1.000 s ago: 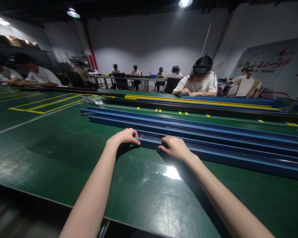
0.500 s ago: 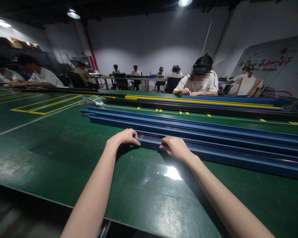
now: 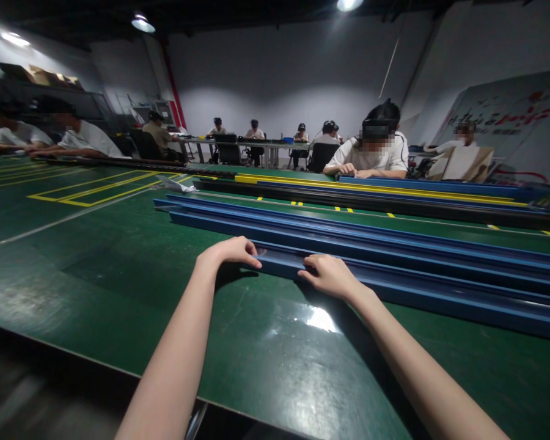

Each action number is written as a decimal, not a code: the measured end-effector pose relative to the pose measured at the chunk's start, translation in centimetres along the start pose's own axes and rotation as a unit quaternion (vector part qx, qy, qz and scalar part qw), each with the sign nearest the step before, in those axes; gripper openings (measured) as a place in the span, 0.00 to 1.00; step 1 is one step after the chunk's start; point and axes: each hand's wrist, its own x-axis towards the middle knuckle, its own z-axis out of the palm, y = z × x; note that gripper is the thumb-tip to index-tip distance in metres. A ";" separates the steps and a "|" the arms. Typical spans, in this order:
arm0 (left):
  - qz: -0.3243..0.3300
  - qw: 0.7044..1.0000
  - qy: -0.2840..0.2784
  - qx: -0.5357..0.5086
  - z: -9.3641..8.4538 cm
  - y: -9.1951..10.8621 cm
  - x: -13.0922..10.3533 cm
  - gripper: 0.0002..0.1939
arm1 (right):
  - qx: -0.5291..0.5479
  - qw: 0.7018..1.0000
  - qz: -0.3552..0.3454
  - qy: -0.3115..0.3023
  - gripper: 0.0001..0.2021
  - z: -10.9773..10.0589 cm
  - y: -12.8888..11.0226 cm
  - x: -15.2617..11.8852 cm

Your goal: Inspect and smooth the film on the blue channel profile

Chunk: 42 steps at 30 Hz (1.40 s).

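Note:
Three long blue channel rails lie side by side on the green table (image 3: pixel 132 287), slanting away to the right. My left hand (image 3: pixel 238 252) grips the left end of the nearest blue rail (image 3: pixel 282 266), thumb on its near side and fingers over its trough. A little to the right, my right hand (image 3: pixel 327 275) holds the same rail, its thumb against the near wall and its fingertips at the upper edge. Behind it are the middle blue rail (image 3: pixel 266 232) and the farthest blue rail (image 3: pixel 348 227).
Beyond the blue rails lie a black rail (image 3: pixel 394 208) and a yellow strip (image 3: pixel 371 190). A crumpled white piece (image 3: pixel 176 185) sits by their left end. Across the table a person (image 3: pixel 380 146) leans over it; other people sit farther back.
The view has shifted slightly, so the scene sits a little to the right. My right thumb has spread somewhat from the fingers; both hands stay at the nearest rail.

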 end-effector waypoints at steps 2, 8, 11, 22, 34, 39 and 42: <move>-0.007 1.000 -0.007 0.000 -0.1 -0.1 0.0 0.24 | 0.000 1.000 -0.005 -0.005 0.14 0.0 -0.1 0.0; -0.012 1.000 -0.013 0.013 0.0 -0.2 0.0 0.25 | 0.009 0.999 -0.030 -0.015 0.12 -0.1 -0.7 0.3; -0.005 1.000 -0.013 0.021 0.0 -0.3 0.1 0.26 | 0.014 0.999 -0.039 -0.011 0.11 0.0 -0.9 0.5; -0.039 0.999 -0.008 0.025 -0.3 -0.4 -0.2 0.28 | 0.007 0.999 -0.041 -0.021 0.11 0.0 -1.5 1.1; -0.061 0.997 -0.001 0.041 -0.1 -0.2 -0.2 0.27 | 0.006 0.999 -0.023 -0.046 0.12 -0.5 -2.6 1.6; -0.047 0.998 -0.002 0.040 -0.1 -0.4 -0.1 0.26 | 0.003 0.999 -0.039 -0.032 0.12 -0.1 -2.6 2.0; -0.043 0.998 -0.005 0.036 -0.1 -0.5 -0.1 0.26 | 0.003 0.999 -0.046 -0.022 0.12 0.1 -2.5 2.1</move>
